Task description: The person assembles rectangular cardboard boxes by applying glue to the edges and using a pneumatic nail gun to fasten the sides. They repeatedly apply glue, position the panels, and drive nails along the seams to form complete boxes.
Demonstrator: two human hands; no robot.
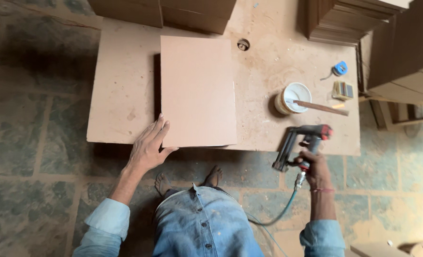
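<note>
White tub (292, 97) with stick (321, 107) sits between board (197, 90) and nail gun (302, 143)

No labels, signs or screens are to be seen. The only things of a package kind are two: a small round white tub (292, 97), open at the top and smeared brownish down its side, is found on the surface at about three o'clock from the middle, and a small squarish pack (343, 90) in yellowish and dark tones lies just beyond it, also toward three o'clock.
</note>
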